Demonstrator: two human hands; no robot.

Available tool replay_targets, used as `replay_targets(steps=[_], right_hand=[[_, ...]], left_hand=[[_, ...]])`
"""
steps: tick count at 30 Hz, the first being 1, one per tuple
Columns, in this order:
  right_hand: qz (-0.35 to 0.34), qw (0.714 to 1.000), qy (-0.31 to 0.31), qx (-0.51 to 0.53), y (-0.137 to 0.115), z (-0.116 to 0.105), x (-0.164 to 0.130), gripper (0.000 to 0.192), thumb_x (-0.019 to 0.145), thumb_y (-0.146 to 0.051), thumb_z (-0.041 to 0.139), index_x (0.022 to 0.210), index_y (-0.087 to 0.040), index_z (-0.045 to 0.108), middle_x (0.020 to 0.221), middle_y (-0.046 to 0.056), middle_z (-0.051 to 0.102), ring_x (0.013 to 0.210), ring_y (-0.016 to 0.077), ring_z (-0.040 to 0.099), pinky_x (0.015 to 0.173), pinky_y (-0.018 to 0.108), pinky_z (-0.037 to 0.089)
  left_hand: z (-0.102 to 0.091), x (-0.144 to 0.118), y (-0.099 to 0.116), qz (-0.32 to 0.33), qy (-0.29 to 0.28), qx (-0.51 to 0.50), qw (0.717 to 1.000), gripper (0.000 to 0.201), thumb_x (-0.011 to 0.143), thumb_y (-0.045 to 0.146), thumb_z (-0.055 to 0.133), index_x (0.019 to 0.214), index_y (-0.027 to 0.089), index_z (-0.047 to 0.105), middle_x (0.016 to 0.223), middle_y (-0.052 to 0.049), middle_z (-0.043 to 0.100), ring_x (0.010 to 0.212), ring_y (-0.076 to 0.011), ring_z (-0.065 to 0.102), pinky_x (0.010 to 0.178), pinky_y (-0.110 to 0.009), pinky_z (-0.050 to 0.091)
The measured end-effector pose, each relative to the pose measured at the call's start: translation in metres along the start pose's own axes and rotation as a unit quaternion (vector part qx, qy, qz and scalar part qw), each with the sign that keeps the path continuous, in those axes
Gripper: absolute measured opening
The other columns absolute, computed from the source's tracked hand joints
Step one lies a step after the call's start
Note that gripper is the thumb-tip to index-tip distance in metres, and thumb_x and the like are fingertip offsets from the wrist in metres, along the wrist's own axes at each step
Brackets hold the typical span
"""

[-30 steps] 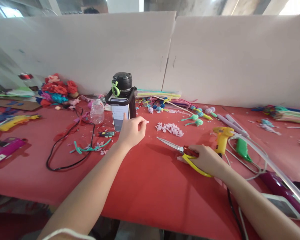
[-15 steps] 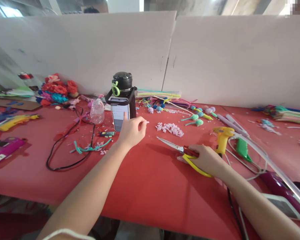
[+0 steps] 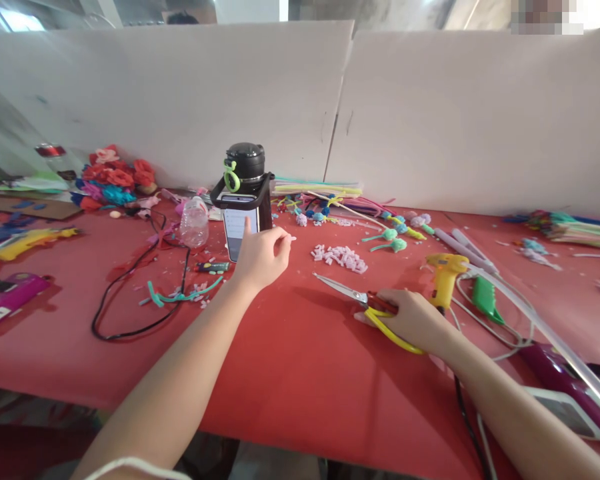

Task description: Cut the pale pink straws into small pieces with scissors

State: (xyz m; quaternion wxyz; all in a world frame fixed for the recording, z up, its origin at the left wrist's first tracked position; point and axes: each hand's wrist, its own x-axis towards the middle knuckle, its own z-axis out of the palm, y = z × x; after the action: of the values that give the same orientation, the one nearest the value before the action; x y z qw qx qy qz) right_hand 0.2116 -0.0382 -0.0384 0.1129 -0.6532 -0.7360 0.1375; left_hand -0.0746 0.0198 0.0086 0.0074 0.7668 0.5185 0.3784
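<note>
Since the earlier frames the left hand (image 3: pixel 261 257) has crept a little up and toward the phone (image 3: pixel 236 227), so its forefinger now lies higher on the lit screen than it did a second ago; the shift is small and reads as a swipe or scroll in progress rather than a new reach. Nothing else has moved: the right hand (image 3: pixel 414 320) sits exactly where it was. The phone stands propped upright against a black bottle (image 3: pixel 246 180) at the back of the red desk (image 3: pixel 300 360), its screen facing the person. The left arm stretches forward from the lower left, wrist raised off the desk, forefinger extended onto the glass while thumb and another finger are pinched together on a tiny pale bit (image 3: pixel 291 238), too small to identify. The right forearm comes in from the lower right and lies low; that hand rests palm down over the yellow loops of the scissors (image 3: pixel 365 303), fingers curled about the handles, the blades lying flat on the desk, slightly apart and pointing toward the left hand. Just beyond the blades is a heap of pale cut pieces (image 3: pixel 339 257), and a yellow glue gun (image 3: pixel 445 275) stands just beside the right hand.
</note>
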Motion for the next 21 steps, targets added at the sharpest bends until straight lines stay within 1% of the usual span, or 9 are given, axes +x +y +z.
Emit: replay_targets(steps=[5,10,17,19,21], right_hand=[[0.000,1.000,0.000,-0.003,0.0005,0.0008,0.0000,0.052,0.073,-0.067,0.061,0.059,-0.024,0.035,0.054,-0.001,0.050,0.052,0.0156,0.045,0.051,0.028,0.029],[0.002,1.000,-0.010,-0.002,-0.0018,-0.0010,-0.0006,0.052,0.073,-0.069,0.059,0.059,-0.024,0.036,0.055,0.000,0.051,0.053,0.0162,0.046,0.052,0.028,0.031],[0.006,1.000,-0.004,-0.006,-0.0026,-0.0017,-0.0008,0.054,0.072,-0.069,0.060,0.059,-0.024,0.033,0.054,-0.001,0.049,0.052,0.0155,0.044,0.051,0.028,0.029],[0.002,1.000,-0.001,-0.005,-0.0015,-0.0007,-0.0007,0.054,0.073,-0.070,0.059,0.059,-0.024,0.034,0.054,-0.001,0.049,0.052,0.0154,0.044,0.051,0.028,0.029],[-0.005,1.000,0.003,-0.005,0.0000,0.0004,-0.0005,0.054,0.073,-0.070,0.058,0.059,-0.024,0.035,0.053,-0.001,0.049,0.052,0.0153,0.044,0.051,0.028,0.029]], left_hand=[[-0.0006,-0.0027,0.0036,0.001,-0.005,0.006,1.000,0.023,0.094,0.024,0.047,0.079,0.022,0.064,0.090,-0.001,0.079,0.079,-0.0195,0.072,0.123,-0.061,0.012],[0.0026,-0.0074,0.0071,-0.009,-0.029,-0.008,1.000,0.021,0.094,0.025,0.046,0.081,0.022,0.063,0.091,0.000,0.079,0.083,-0.0203,0.072,0.121,-0.064,0.009],[0.0048,-0.0051,0.0037,-0.010,-0.030,0.005,0.999,0.021,0.094,0.023,0.047,0.080,0.022,0.063,0.088,-0.001,0.079,0.081,-0.0206,0.071,0.120,-0.063,0.016],[0.0045,-0.0038,0.0024,-0.005,-0.029,0.009,1.000,0.021,0.094,0.023,0.047,0.079,0.022,0.062,0.088,-0.001,0.079,0.080,-0.0205,0.072,0.120,-0.061,0.019],[0.0038,-0.0027,0.0014,-0.001,-0.028,0.010,1.000,0.022,0.094,0.023,0.046,0.079,0.022,0.062,0.089,-0.001,0.079,0.080,-0.0202,0.072,0.121,-0.061,0.019]])
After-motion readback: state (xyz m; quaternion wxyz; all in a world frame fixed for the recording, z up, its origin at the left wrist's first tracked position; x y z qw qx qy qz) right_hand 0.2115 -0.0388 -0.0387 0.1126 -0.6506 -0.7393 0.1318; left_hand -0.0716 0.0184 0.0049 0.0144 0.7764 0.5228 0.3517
